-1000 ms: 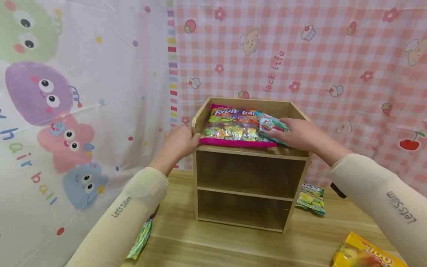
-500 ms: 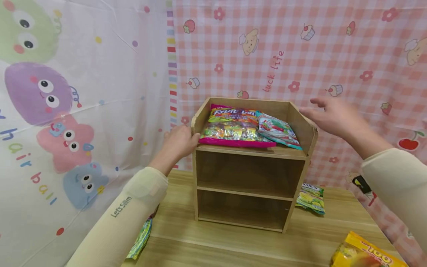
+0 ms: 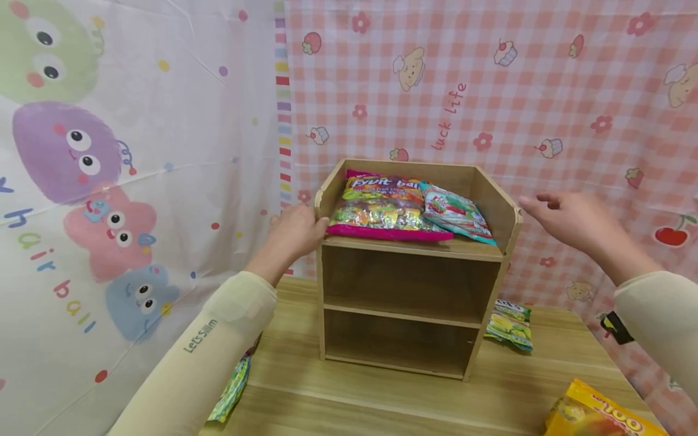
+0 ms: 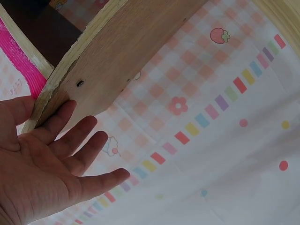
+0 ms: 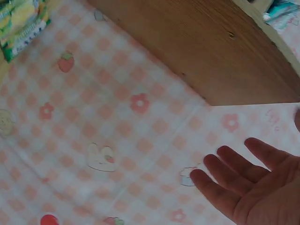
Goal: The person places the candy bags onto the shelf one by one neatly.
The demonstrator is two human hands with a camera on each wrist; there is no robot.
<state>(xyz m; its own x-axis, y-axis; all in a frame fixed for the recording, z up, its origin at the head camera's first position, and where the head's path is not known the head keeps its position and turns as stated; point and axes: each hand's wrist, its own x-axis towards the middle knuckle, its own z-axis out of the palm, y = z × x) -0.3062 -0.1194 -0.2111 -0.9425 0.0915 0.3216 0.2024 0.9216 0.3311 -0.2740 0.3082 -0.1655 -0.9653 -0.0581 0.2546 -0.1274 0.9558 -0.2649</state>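
A small wooden shelf point(image 3: 411, 249) stands on the table in the head view, with a large magenta-edged bag of fruit candy point(image 3: 382, 209) on its top. A smaller teal candy bag point(image 3: 457, 212) leans over that bag's right side. My left hand point(image 3: 297, 231) grips the upper left side panel. The left wrist view shows its thumb and index finger point(image 4: 61, 117) on either side of the panel edge, other fingers spread. Beside the upper right panel is my right hand point(image 3: 572, 224), holding nothing; its fingers point(image 5: 234, 171) are loosely extended below the panel in the right wrist view.
A green and yellow candy bag point(image 3: 510, 327) lies right of the shelf on the wood-grain table point(image 3: 349, 399). Nearer, a yellow bag point(image 3: 597, 412) is cut off by the frame. Another green bag point(image 3: 231, 390) lies by the left sleeve. Patterned cloths point(image 3: 376, 79) hang behind and left.
My right hand has let go of the teal candy bag, lifted away to the right, then come down beside the right panel. The left hand keeps its grip on the shelf.
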